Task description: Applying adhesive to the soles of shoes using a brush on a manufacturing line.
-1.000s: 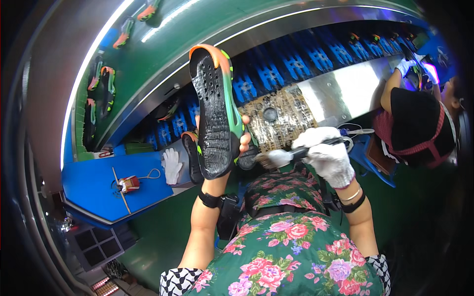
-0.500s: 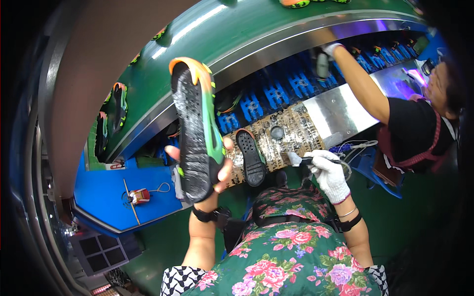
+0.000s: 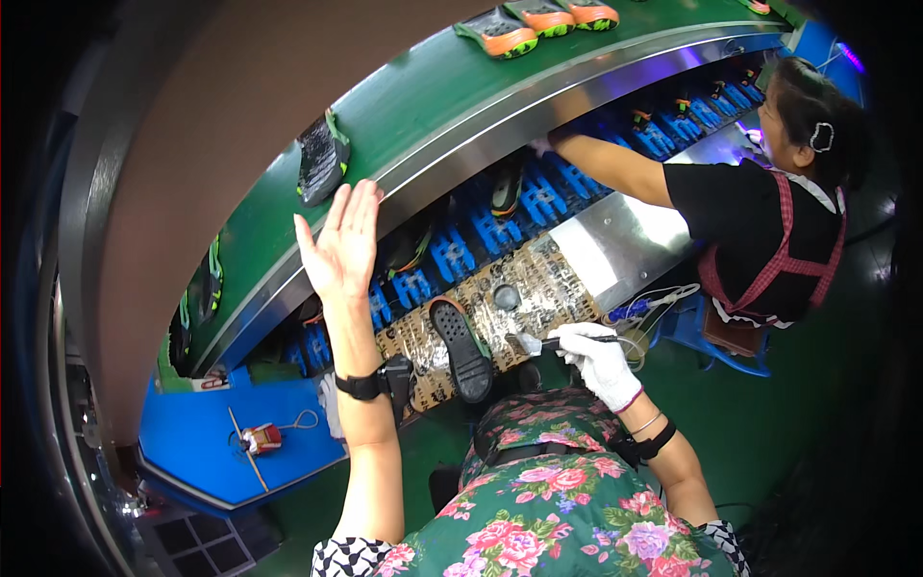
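Note:
My bare left hand (image 3: pixel 341 240) is raised beside the green belt, palm up with its fingers straight, holding nothing. Just beyond its fingertips a glossy black shoe sole (image 3: pixel 324 162) with a green edge lies on the belt. In a white knitted glove, my right hand (image 3: pixel 598 363) grips a brush (image 3: pixel 527 343) by its dark handle, the pale bristles pointing left over the work board. Another black sole (image 3: pixel 461 348) with a perforated heel rests on that board. Beside it stands a small round cup (image 3: pixel 507 297).
The board (image 3: pixel 562 274) is tape-covered cardboard. Behind it runs a row of blue holders (image 3: pixel 452 252) under the metal-edged green conveyor (image 3: pixel 413 106), which carries orange-heeled soles (image 3: pixel 548 21). A co-worker (image 3: pixel 750 202) reaches in from the right. A blue table (image 3: pixel 202 423) stands left.
My left hand has let go of the black sole, which now lies on the belt. My right hand with the brush has shifted slightly left and down. The co-worker's arm has moved left.

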### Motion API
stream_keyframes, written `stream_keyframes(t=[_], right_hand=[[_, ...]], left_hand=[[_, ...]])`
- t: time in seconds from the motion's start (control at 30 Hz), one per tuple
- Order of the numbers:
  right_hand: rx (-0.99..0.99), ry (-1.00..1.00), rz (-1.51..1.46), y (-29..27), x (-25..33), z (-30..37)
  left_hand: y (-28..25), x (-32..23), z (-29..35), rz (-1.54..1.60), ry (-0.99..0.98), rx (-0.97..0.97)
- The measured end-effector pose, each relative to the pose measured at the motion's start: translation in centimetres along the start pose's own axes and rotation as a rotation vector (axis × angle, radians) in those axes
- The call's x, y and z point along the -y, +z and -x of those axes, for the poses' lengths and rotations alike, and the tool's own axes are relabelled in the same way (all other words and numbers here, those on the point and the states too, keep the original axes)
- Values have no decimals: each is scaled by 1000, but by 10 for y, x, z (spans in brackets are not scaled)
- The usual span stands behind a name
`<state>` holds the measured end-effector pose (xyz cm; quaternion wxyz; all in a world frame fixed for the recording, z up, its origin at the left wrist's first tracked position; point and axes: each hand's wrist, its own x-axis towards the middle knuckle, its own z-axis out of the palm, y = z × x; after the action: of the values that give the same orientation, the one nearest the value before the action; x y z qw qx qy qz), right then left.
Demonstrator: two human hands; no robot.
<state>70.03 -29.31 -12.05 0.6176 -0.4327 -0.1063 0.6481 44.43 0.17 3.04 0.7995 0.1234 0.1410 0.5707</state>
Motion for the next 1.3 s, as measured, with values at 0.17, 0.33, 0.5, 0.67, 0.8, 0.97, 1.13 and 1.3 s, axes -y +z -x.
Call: stream_keyframes(t=[0.17, 0.33, 0.5, 0.67, 0.8, 0.97, 1.13, 1.3], right_hand=[[-13, -7, 19, 7, 0, -4], [24, -26, 16, 4, 1, -3], [-61, -20, -19, -17, 6, -9], [-79, -17, -108, -33, 16, -22], [-99, 24, -102, -66, 29, -34], [-177, 17, -217, -95, 43, -33], [-206, -1, -258, -109, 51, -17], [-258, -20, -263, -114, 37, -9]], left_hand=[[-22, -34, -45, -558, 309, -100], [17, 23, -40, -783, 242, 37], [81, 146, -99, -1250, 253, 83], [75, 204, -208, -1823, 661, 266], [71, 250, -256, -1863, 796, 137], [109, 340, -256, -1772, 718, 105], [134, 402, -282, -1788, 807, 198], [142, 420, -296, -1703, 752, 334]])
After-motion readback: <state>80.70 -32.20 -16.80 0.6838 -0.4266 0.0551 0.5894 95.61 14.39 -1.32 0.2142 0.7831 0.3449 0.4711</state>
